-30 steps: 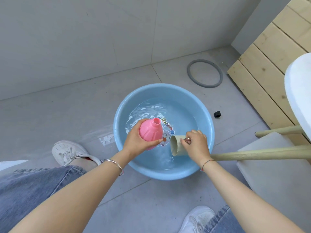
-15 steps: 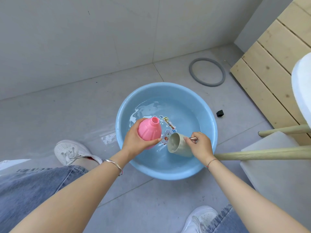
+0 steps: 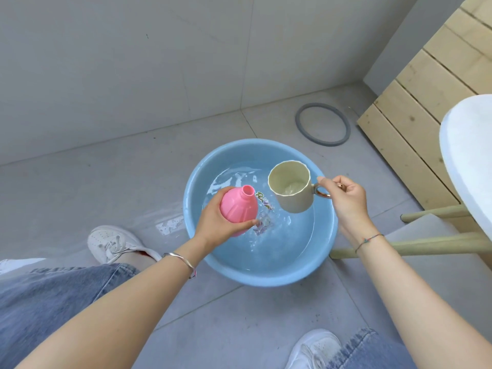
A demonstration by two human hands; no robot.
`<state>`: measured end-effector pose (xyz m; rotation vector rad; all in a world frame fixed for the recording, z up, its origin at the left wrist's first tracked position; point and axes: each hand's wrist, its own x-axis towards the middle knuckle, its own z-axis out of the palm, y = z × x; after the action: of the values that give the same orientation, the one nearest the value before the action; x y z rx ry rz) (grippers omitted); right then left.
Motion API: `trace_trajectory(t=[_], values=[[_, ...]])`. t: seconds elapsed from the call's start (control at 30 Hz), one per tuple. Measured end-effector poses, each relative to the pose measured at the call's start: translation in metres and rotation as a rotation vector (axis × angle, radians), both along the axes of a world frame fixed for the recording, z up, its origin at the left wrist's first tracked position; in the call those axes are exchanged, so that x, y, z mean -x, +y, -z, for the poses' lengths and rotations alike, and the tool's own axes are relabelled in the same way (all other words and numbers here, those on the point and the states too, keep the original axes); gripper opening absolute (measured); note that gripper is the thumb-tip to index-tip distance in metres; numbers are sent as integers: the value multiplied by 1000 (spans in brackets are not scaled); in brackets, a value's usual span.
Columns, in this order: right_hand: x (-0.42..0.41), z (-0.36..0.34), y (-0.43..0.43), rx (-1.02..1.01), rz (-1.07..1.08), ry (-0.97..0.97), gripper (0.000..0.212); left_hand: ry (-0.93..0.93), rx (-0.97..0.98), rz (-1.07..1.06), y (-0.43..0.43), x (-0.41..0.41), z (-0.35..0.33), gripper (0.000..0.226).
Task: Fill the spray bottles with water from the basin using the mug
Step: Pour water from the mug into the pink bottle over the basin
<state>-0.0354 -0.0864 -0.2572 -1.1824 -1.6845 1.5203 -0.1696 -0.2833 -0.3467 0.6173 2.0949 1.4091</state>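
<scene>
Right hand [image 3: 346, 201] pinches the mug [image 3: 292, 193] by its handle; I've lifted it out of the basin [image 3: 187, 209], water inside. Left hand [image 3: 215, 225] grips the pink spray bottle [image 3: 237, 209], open neck just left of the mug. Scoop done; pouring next, I judge.

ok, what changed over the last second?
The right hand lifted the mug out of the water, from tipped sideways and dipped to upright above the basin, next to the pink bottle. Its grip on the handle is unchanged. The left hand still holds the bottle tilted over the basin.
</scene>
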Motion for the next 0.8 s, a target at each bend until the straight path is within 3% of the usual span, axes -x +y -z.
trace_trajectory(t=[0.2, 0.37, 0.6, 0.8], values=[[1, -31, 6, -144, -55, 55, 44, 6, 4, 6, 9, -5, -5, 85], [0, -39, 3, -274, -107, 42, 43, 7, -2, 9, 14, -8, -11, 80], [4, -50, -9, -566, -169, -73, 48, 26, 13, 9, 15, -10, -10, 82], [7, -57, -13, -697, -207, -105, 44, 26, 32, 5, 14, -12, -8, 87]])
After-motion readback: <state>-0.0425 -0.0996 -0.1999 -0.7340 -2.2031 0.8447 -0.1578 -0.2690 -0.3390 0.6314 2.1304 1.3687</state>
